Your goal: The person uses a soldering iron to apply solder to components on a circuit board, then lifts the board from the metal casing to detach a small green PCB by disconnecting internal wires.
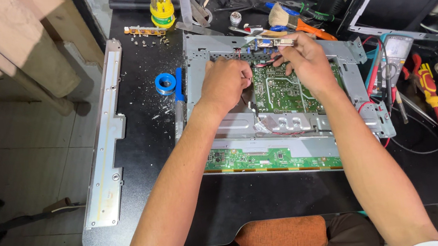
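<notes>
A grey metal monitor chassis (231, 124) lies flat on the black workbench. A green circuit board (278, 94) sits in its middle, and a long narrow green board (270, 158) runs along its near edge. My left hand (224, 81) rests on the chassis at the left edge of the middle board, fingers curled down onto it. My right hand (308, 60) is over the board's top right part, fingers bent near the metal connector plate (268, 43). Thin red wires (265, 64) run between the hands. Whether either hand pinches something is hidden.
A long grey metal bracket (107, 128) lies along the bench's left edge. A blue tape roll (165, 83) and a blue-handled tool (179, 97) lie left of the chassis. Screwdrivers (431, 94), a brush (281, 15) and cables crowd the right and back. A yellow bit holder (161, 10) stands behind.
</notes>
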